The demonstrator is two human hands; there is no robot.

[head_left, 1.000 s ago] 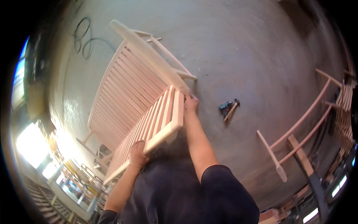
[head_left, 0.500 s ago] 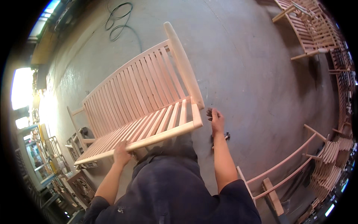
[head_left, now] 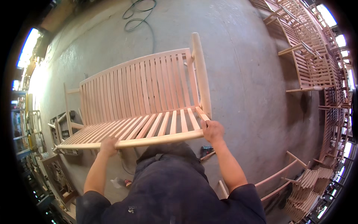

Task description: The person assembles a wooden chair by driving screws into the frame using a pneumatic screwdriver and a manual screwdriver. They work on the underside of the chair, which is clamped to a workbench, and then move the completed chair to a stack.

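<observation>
A slatted wooden bench [head_left: 160, 140] in bare pale wood stands tilted in front of me, its back away from me and its seat toward my body. My left hand [head_left: 109, 145] is closed round the front seat rail, left of its middle. At the rail's right end, my right hand [head_left: 213, 131] grips the front corner, just below the right armrest [head_left: 200, 71]. Both palms and some of the fingers are hidden by the rail and the backs of my hands.
More wooden benches [head_left: 309, 63] line the right side. Stacked curved slats [head_left: 304, 186] and a loose frame [head_left: 278, 173] lie lower right. A dark power tool [head_left: 206, 150] is on the floor by my right forearm. A green hose [head_left: 140, 18] coils beyond the bench.
My right hand, which was free beside the bench, has come onto its front right corner. The bench has swung so its front rail lies more level across my view. My left hand keeps its hold.
</observation>
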